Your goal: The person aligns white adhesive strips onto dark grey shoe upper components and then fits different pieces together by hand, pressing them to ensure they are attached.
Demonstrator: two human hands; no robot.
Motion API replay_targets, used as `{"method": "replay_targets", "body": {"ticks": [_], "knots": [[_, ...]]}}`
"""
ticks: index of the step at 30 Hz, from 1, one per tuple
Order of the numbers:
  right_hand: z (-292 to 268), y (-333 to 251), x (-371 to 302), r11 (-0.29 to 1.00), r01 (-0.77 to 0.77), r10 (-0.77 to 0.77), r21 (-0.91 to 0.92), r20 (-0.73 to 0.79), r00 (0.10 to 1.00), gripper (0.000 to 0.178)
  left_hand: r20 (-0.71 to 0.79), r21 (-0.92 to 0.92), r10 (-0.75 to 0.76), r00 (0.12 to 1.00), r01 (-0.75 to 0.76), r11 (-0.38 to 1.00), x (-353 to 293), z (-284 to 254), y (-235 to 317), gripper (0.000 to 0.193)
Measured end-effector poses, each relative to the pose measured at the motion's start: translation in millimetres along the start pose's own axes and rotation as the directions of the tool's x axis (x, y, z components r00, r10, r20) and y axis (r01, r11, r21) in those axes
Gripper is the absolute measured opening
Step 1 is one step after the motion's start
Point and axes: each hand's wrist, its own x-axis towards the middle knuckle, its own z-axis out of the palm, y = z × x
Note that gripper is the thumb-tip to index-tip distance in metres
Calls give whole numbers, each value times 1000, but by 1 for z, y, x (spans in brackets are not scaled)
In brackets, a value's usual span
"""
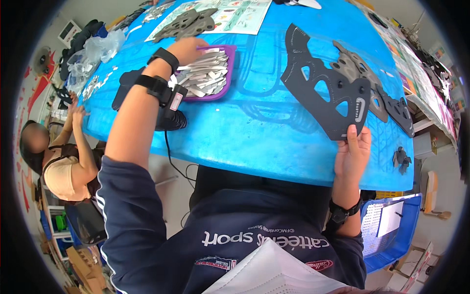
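Observation:
My right hand point(353, 152) pinches the lower corner of a flat black cut-out panel point(313, 78), thumb on top. The panel has large openings, two round studs and a light emblem by the thumb. It is tilted up from the blue table. My left hand point(186, 51) reaches to the far left edge of a purple tray point(230, 73), at the pale strips point(205, 73) heaped in it. Its fingertips are mostly hidden, so any strip in them cannot be made out. Beyond the held panel lie several grey-brown and black panels point(360, 66).
More grey-brown panels point(188, 24) lie on a printed sheet point(235, 19) at the far side. A black device with a cable point(171, 120) sits under my left forearm. Another person point(68, 166) works at the left. A blue crate point(391, 235) stands lower right.

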Motion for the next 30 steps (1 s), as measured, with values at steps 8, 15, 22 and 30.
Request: {"method": "replay_targets", "body": {"ticks": [8, 15, 22, 30], "knots": [[1, 0, 2, 998, -26, 27, -58, 10, 1000, 11, 84, 88, -93, 992, 86, 992, 13, 15, -25, 24], [3, -4, 0, 999, -40, 40, 2, 36, 999, 12, 34, 22, -3, 999, 2, 1000, 4, 2, -14, 19], [5, -3, 1, 1000, 18, -18, 23, -1, 1000, 12, 71, -582, 167, 983, -95, 807, -32, -37, 71, 14], [2, -2, 3, 996, 47, -48, 71, 8, 999, 15, 99, -977, 175, 980, 63, 204, -109, 39, 173, 13]]}}
